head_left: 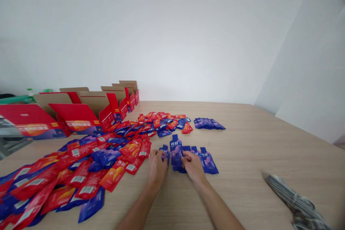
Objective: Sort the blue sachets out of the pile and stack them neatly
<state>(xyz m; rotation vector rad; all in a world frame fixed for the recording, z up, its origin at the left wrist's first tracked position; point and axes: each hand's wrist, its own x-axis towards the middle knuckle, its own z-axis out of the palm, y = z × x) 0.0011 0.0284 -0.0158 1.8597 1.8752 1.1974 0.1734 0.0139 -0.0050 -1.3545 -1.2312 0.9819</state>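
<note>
Along the left edge of the worktop (248,151), open red boxes (78,115) are ranged, their contents hidden, and a heap of red and purple pouches (88,172) is spread beside them; barcodes (78,179) are seen on many, and 纯耕 is printed on the held pouch (176,150). This is pinched at its right side by the right grip (193,165), well short of the far edge, while another purple pouch (165,148) is touched by the left grip (157,167), though whether it is clamped cannot be told.
</note>
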